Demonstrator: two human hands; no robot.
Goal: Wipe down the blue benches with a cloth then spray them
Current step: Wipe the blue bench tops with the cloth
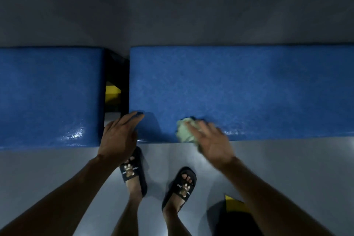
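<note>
Two blue counters: left counter (49,97), right counter (239,90), narrow gap between. One pale green cloth (184,130), crumpled, on near edge of right counter. Right hand (212,142) presses cloth, fingers straight, spread. Left hand (118,136) rests on right counter's near-left corner, fingers straight, together. Two black sandals (134,170) on grey floor (287,168).

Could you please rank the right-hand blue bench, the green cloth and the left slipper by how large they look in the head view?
1. Right-hand blue bench, cut off at the frame edge.
2. Left slipper, partly hidden by the left hand.
3. Green cloth, partly covered by the right hand; close call.
</note>
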